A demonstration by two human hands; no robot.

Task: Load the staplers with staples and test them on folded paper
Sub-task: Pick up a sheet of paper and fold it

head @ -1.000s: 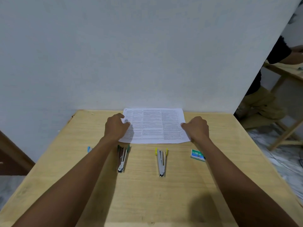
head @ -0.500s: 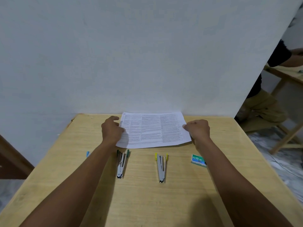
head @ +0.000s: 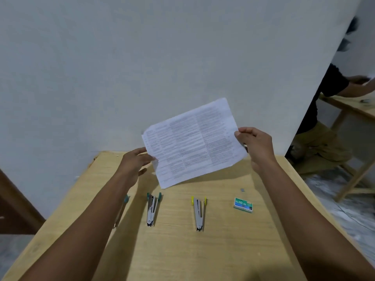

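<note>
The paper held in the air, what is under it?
The right hand holds the paper up; under it the wooden table shows, in the sheet's shadow. The sheet hides the table's far edge behind it.

One sheet of paper (head: pixel 194 142) being held up, three staplers lying in a row, teal stapler (head: pixel 151 209), yellow stapler (head: pixel 198 213), third stapler (head: pixel 126 199) showing only partly, one staple box (head: pixel 243 204), one small grey strip (head: pixel 242 190).

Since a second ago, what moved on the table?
The printed white paper sheet rose off the wooden table and tilted, its right side higher. The right hand pinches its right edge; the left hand, fingers straighter, only touches its left edge. The teal-tipped metal stapler, yellow-tipped metal stapler and green staple box stayed put.
</note>
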